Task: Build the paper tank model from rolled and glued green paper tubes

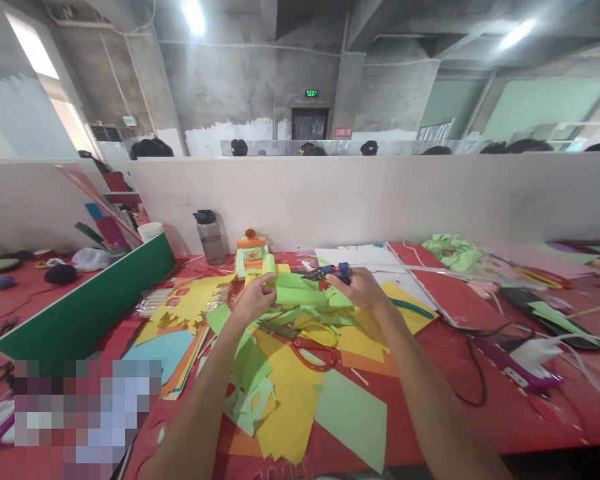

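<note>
My right hand (pixel 367 291) grips a blue and dark hot glue gun (pixel 325 272), its nozzle pointing left. Behind the hand a long clear stick (pixel 405 268) runs off to the right. Fingers bent, my left hand (pixel 255 300) pinches a rolled strip of green paper (pixel 270 264), partly hidden by the fingers. Between both hands lie loose green paper pieces (pixel 300 293). Just beyond the left hand stands a small green and orange paper model (pixel 251 255) with a star on it. Yellow-handled scissors (pixel 320 333) and red-handled scissors (pixel 315 359) lie below the hands.
Yellow sheets (pixel 285 393) and green scraps cover the red table (pixel 410 427). A water bottle (pixel 210 237) stands by the white partition (pixel 330 200). To the left is a green board (pixel 90 300). A purple power strip (pixel 520 367) with cables and crumpled green paper (pixel 453 252) lie right.
</note>
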Tool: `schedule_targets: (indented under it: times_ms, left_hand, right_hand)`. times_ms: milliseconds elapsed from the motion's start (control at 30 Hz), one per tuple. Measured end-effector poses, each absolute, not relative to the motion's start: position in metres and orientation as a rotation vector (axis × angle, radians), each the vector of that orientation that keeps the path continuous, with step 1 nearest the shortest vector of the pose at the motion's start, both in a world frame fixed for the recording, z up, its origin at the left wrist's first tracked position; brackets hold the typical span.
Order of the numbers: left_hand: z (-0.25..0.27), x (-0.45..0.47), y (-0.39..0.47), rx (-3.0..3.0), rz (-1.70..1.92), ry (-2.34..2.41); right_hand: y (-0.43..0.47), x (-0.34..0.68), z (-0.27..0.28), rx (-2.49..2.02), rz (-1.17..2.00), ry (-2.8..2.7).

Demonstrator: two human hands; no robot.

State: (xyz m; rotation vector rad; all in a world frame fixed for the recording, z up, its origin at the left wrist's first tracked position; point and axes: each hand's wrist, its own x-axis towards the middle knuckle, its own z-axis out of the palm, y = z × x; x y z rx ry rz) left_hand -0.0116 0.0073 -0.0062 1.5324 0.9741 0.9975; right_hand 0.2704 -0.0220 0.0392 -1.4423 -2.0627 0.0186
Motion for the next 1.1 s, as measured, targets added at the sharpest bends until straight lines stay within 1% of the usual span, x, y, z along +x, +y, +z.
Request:
schedule_targets:
  times_ms: [433, 633, 800, 1100]
  left_hand:
    - [-0.012, -0.008, 0.01, 1.481, 0.993, 0.948]
    - [-0.017, -0.009, 0.012, 1.471, 0.995, 0.958]
    - [-0.015, -0.008, 0.011, 1.505, 0.97, 0.956]
    - [-0.015, -0.006, 0.011, 1.532, 0.943, 0.951]
  right_hand:
    - [-0.025, 0.262, 0.041, -1.409, 0.093, -2.117]
    - [-0.025, 0.261, 0.041, -1.448, 0.037, -2.082]
    - [-0.025, 0.259, 0.041, -1.414, 0.096, -2.133]
    - [-0.026, 0.256, 0.04, -1.416, 0.085, -2.12]
